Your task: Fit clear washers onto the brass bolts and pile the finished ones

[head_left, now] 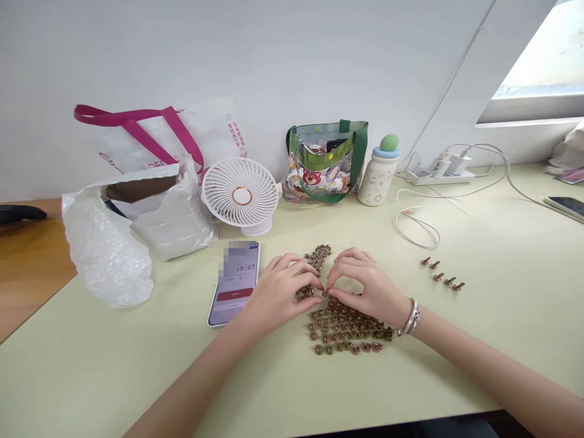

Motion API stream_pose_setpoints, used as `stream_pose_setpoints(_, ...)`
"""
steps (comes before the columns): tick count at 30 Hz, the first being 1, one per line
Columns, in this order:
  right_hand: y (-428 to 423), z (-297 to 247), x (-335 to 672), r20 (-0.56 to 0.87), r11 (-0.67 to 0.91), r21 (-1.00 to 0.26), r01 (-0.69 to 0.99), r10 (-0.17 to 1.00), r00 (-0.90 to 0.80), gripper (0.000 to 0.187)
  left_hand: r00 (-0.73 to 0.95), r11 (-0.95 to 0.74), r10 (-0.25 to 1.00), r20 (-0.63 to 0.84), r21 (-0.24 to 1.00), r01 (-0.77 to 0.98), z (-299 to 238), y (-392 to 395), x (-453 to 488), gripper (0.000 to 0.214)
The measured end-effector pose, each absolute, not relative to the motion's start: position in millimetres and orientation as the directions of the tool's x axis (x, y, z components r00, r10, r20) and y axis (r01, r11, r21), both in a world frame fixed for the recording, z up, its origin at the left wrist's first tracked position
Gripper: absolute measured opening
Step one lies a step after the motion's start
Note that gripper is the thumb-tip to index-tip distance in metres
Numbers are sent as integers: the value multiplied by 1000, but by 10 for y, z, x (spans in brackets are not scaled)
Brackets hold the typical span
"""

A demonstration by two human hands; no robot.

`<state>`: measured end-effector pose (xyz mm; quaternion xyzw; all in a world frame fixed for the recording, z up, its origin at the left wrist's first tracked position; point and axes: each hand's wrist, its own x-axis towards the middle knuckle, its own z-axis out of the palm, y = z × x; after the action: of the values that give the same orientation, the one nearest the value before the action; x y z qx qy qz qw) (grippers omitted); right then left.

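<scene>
Brass-coloured flanged bolts (347, 331) lie in rough rows on a pale green desk (137, 371), at about 6 o'clock from the right hand (367, 289). A narrow heap of the same bolts (318, 260) lies at about 12 o'clock from the left hand (278, 294), its long axis slanting from upper right to lower left. The heap's lower end runs beneath the left fingers (296, 267), so the left hand is nearer to it, while the right hand sits nearer the rows.

Both hands are half-closed and arched, palms down, with their fingertips drawn together at the middle. One loose bolt (325, 292) sits right at the right fingertips (330, 292), but the view does not settle whether either hand has hold of it. The left hand rests over the heap's end, and any grip there is hidden.

Five more bolts (440, 274) stand apart in a slanting line at about 3 o'clock from the right hand, whose wrist wears a silver bangle (410, 317). A smartphone (235, 283) lies just beside the left hand at about 10 o'clock, and a white clip-on fan (241, 194) stands farther off, beyond it.
</scene>
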<state>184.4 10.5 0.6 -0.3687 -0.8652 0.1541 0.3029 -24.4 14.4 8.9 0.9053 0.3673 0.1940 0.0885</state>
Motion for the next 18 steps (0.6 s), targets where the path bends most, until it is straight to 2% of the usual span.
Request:
stream_pose_setpoints(7,112,53,1767,351,714,-406,570,698,-625,7,730,-778,628,269,214,591,92,157,-311,11)
stream_pose_setpoints(18,113,51,1749,303,692,-415,591,718,-627,6,716,-769,638,283,199,607,74,167,-305,8)
